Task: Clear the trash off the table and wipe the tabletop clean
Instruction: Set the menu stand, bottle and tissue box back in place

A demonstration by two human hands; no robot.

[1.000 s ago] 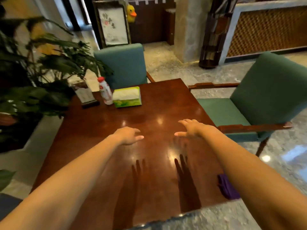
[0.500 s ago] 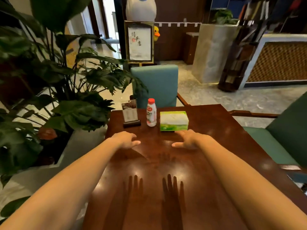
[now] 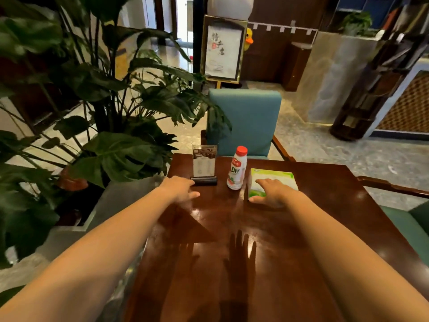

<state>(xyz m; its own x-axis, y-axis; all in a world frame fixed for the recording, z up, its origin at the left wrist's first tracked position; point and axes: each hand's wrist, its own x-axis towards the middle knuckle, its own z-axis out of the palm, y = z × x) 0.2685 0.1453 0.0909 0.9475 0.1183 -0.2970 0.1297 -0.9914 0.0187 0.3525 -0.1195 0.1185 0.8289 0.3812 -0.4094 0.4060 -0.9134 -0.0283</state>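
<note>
Both hands are spread and empty: left hand (image 3: 183, 191) just left of the bottle (image 3: 237, 169), right hand (image 3: 272, 193) right of it by the tissue box (image 3: 278, 176), bracketing what I judge is trash on the table (image 3: 329, 201).

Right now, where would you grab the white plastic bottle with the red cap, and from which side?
Probably around the middle of the white plastic bottle, from the near side: it stands upright, with a clear sign holder left and a green tissue box right.
</note>
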